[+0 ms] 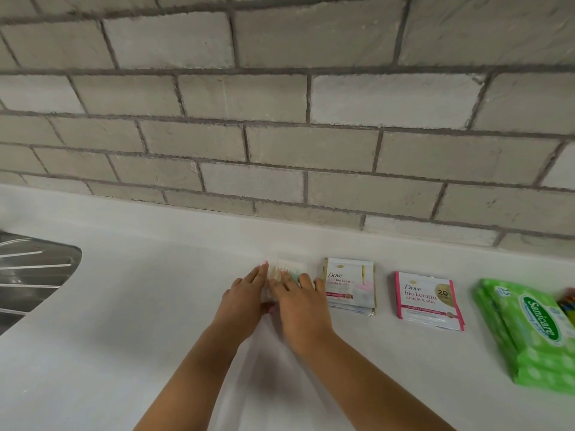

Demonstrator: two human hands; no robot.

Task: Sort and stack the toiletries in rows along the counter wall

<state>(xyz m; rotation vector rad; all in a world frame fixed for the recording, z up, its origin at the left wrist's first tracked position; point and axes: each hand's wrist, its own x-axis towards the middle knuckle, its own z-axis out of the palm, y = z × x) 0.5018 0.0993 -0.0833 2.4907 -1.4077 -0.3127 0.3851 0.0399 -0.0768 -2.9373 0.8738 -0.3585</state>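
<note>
A small clear pack of pastel cotton buds lies on the white counter near the wall, mostly hidden under my hands. My left hand presses flat against its left side. My right hand rests on top of it, fingers spread. To the right sits a stack of gold-edged Dove sachets, then a stack of pink-edged Dove sachets, then a stack of green Sanicare wipe packs, all in a row along the wall.
A steel sink drainboard is at the far left. A grey brick wall rises behind the counter ledge. Something multicoloured shows at the right edge beside the wipes.
</note>
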